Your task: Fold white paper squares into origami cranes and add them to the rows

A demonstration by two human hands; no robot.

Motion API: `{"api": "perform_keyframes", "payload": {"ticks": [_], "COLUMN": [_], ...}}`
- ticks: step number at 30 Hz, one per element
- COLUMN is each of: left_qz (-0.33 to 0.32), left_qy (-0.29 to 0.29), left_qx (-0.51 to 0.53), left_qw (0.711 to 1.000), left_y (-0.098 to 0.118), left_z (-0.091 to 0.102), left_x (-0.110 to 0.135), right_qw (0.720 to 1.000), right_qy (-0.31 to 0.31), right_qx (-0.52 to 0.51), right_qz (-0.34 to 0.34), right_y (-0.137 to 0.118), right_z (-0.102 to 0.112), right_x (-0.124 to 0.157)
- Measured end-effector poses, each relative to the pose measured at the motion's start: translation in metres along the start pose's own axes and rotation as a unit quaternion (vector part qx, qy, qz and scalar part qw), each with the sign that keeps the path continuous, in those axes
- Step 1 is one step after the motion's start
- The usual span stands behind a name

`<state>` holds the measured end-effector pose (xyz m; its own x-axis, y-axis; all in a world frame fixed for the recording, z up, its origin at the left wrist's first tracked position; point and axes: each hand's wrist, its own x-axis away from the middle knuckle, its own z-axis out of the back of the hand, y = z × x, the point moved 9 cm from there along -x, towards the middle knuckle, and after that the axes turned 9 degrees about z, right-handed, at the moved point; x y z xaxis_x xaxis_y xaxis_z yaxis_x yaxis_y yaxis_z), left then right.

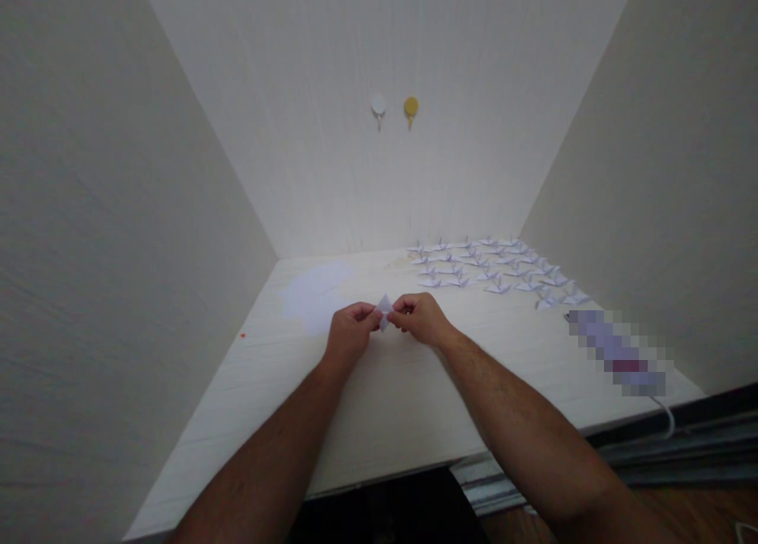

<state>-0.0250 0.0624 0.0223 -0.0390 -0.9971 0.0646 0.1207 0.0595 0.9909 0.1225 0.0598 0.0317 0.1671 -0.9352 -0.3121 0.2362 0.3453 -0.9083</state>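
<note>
A small folded piece of white paper [384, 302], diamond-shaped, is held up between my two hands above the table. My left hand [351, 328] pinches its left side between thumb and fingers. On the opposite side, my right hand [422, 317] grips the paper the same way, fingers curled in. The lower part of the paper is partly covered by my fingertips. Several folded paper cranes [455, 278] stand in rows beyond my right hand. To the left, behind my left hand, pale sheets of paper [317, 291] lie spread on the table.
The white table [379, 418] meets walls at the back and both sides. A blurred-out long object [619, 354] with a white cord [669, 418] lies at the right edge. A white hook [378, 106] and a yellow hook [410, 108] hang on the back wall. A tiny red bit [242, 335] lies at left.
</note>
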Motion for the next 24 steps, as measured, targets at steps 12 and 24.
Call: {"api": "perform_keyframes", "payload": {"ticks": [12, 24], "left_qz": [-0.039, -0.091], "left_qy": [-0.016, 0.075], "left_qx": [-0.152, -0.347], "left_qw": [0.988, 0.93], "left_y": [0.017, 0.036], "left_z": [-0.008, -0.004], "left_x": [0.007, 0.011], "right_qw": [0.985, 0.925], "right_qy": [0.011, -0.053], "right_qx": [0.161, 0.342], "right_qz": [0.065, 0.158], "right_y": [-0.009, -0.031], "right_z": [0.005, -0.005], "right_x": [-0.003, -0.002]}}
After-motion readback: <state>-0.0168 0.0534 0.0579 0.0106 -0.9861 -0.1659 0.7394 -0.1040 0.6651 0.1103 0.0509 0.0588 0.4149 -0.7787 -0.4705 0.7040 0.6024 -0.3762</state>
